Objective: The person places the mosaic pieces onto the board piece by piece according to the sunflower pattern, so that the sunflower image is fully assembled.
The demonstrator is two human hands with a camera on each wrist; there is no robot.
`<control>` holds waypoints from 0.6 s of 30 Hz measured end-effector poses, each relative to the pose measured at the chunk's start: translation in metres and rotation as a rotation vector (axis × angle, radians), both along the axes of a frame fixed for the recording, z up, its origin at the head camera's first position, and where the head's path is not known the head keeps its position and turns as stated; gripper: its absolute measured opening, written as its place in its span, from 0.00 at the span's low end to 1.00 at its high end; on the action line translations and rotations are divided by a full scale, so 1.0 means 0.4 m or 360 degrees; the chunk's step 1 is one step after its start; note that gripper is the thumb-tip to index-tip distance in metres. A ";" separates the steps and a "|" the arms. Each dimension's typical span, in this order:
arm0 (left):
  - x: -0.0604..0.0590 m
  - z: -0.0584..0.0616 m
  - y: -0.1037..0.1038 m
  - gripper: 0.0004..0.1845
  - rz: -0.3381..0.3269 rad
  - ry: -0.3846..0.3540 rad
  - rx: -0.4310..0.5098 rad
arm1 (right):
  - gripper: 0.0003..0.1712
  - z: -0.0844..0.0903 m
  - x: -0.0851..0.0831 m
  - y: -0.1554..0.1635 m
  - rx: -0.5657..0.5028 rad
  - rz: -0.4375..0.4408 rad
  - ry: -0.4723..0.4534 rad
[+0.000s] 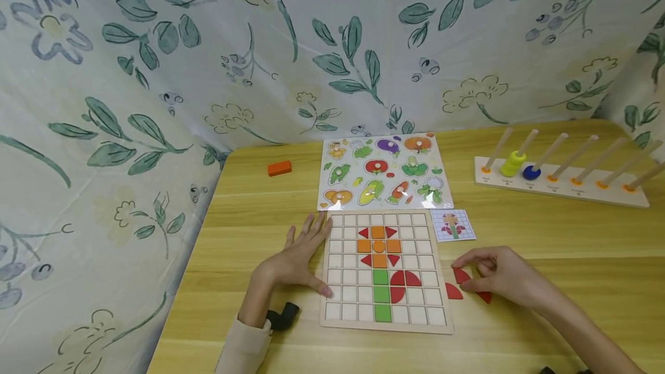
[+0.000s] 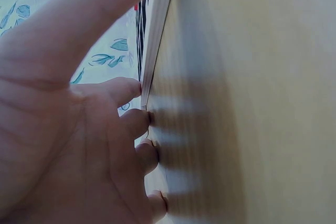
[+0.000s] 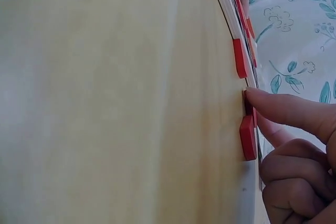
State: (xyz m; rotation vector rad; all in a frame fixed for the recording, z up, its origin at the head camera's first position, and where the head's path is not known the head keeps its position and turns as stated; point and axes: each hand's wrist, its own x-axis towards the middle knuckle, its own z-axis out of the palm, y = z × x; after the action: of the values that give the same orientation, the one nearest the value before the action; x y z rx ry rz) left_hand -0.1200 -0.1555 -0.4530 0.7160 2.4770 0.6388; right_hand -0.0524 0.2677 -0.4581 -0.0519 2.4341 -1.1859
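A wooden grid board (image 1: 349, 310) lies flat, bearing a flower of orange, red and green pieces. Along its left edge rests my left hand (image 1: 298, 258), fingers spread and thumb on the rim; the left wrist view shows the fingertips at the board's side. Right of the board, my right hand (image 1: 506, 276) pinches a red quarter-circle piece (image 1: 460, 276) between thumb and index finger, the other fingers curled. Another red quarter-circle (image 1: 454, 291) lies beside the board. A further red piece (image 3: 248, 138) sits near the thumb, partly under the hand in the head view.
Behind the board lies a vegetable puzzle (image 1: 358, 175). A small pattern card (image 1: 454, 225) touches the board's upper right. A peg stand (image 1: 566, 183) with yellow-green and blue rings is at back right, an orange block (image 1: 279, 168) at back left.
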 end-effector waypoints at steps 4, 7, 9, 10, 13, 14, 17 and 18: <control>0.000 0.000 0.001 0.78 0.0003 -0.0002 0.0001 | 0.21 -0.002 -0.002 0.000 0.0004 -0.0002 -0.0007; 0.000 0.001 0.002 0.78 0.0004 -0.0004 0.0004 | 0.20 -0.002 -0.003 0.000 0.0005 0.0004 -0.0001; 0.001 0.002 0.003 0.78 0.0005 -0.0008 0.0004 | 0.19 -0.001 -0.003 -0.001 0.0007 0.0023 0.0015; 0.001 0.002 0.003 0.78 0.0005 -0.0009 0.0002 | 0.19 0.000 -0.002 -0.001 0.0002 0.0035 0.0022; 0.000 0.001 0.003 0.78 0.0001 -0.0006 -0.0001 | 0.18 0.002 -0.001 -0.002 -0.0030 0.0083 0.0037; 0.000 0.001 0.003 0.78 0.0000 -0.0003 -0.0002 | 0.17 0.002 -0.001 -0.002 -0.0042 0.0102 0.0046; -0.001 -0.001 0.002 0.78 -0.0003 0.0005 -0.0010 | 0.17 0.000 -0.002 -0.001 -0.0087 0.0151 0.0071; -0.001 0.000 0.002 0.78 -0.0004 0.0009 -0.0009 | 0.17 -0.001 -0.002 -0.001 -0.0097 0.0164 0.0082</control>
State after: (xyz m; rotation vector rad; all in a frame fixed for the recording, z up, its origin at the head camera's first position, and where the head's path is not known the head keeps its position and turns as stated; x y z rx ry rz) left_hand -0.1202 -0.1547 -0.4532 0.7197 2.4815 0.6297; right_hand -0.0531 0.2673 -0.4585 -0.2259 2.4078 -1.2267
